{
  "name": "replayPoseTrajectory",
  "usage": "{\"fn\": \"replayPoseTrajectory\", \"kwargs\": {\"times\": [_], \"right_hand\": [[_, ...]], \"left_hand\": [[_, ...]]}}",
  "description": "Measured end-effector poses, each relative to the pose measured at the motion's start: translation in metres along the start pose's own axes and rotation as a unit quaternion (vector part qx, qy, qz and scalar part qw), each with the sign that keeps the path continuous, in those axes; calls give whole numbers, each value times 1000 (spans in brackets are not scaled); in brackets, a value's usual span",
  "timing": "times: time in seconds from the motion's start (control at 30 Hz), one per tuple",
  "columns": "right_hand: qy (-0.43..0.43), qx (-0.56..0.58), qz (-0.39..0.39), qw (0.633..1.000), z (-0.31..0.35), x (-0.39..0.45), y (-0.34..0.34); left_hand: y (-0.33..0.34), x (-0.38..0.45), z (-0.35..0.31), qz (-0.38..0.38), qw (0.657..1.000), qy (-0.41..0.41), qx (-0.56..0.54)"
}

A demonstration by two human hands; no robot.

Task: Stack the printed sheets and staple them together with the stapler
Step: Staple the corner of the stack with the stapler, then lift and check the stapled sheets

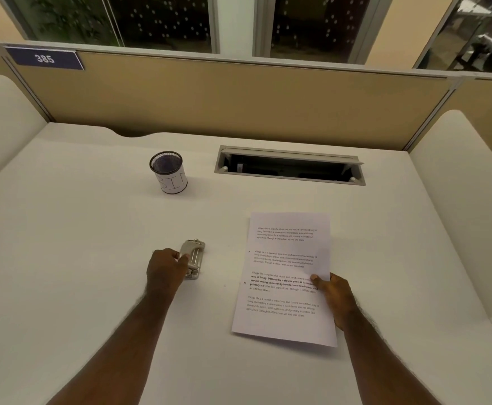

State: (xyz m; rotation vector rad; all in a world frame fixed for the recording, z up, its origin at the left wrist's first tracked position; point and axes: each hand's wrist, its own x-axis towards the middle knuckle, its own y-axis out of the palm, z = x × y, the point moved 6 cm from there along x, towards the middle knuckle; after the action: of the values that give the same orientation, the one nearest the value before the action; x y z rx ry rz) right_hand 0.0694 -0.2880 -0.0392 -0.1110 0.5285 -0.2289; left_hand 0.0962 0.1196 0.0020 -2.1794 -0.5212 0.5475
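The printed sheets (285, 276) lie as one stack on the white desk, right of centre, with black text in several paragraphs. My right hand (333, 299) grips the stack's right edge, thumb on top of the page. A small silver stapler (193, 257) sits on the desk left of the sheets, a clear gap apart from them. My left hand (164, 268) is wrapped around the stapler's left side, fingers on its top. How many sheets are in the stack is hidden.
A black mesh pen cup (168, 173) with a white paper label stands at the back left. An open cable slot (290, 166) is set into the desk behind the sheets. A tan partition (238, 103) closes the far edge; white side panels flank the desk.
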Motion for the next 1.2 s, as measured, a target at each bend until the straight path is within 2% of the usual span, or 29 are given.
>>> {"fn": "replayPoseTrajectory", "kwargs": {"times": [0.07,0.13,0.2,0.27,0.37,0.43,0.5,0.6,0.67,0.8,0.87,1.0,1.2], "right_hand": [[0,6,7,1000,2,-2,1],[3,29,18,999,5,-4,2],[5,60,29,998,6,-6,1],[1,74,34,997,8,-9,-3],[-13,75,41,996,12,-15,-11],[-31,65,46,996,19,-20,-17],[-57,48,50,996,30,-26,-23],[-114,27,45,992,58,-37,-34],[-149,14,30,988,80,-44,-43],[-198,2,-2,980,112,-51,-61],[-207,-3,-10,978,115,-49,-61],[-179,-38,-19,983,95,-39,-51],[-176,-49,1,983,88,-36,-47]], "left_hand": [[-9,-5,-6,-36,999,12,-11],[-18,-14,-26,-94,990,97,-28],[-15,-28,-55,-95,973,203,-53],[2,-43,-81,-29,965,250,-74],[42,-61,-100,145,967,187,-94],[64,-72,-109,253,949,143,-120],[69,-80,-122,294,931,127,-175],[57,-86,-146,261,911,121,-296],[42,-89,-165,238,894,153,-348],[12,-98,-195,210,870,252,-368],[12,-97,-196,206,876,266,-346],[32,-93,-177,217,894,228,-318],[36,-90,-169,209,905,218,-299]]}}
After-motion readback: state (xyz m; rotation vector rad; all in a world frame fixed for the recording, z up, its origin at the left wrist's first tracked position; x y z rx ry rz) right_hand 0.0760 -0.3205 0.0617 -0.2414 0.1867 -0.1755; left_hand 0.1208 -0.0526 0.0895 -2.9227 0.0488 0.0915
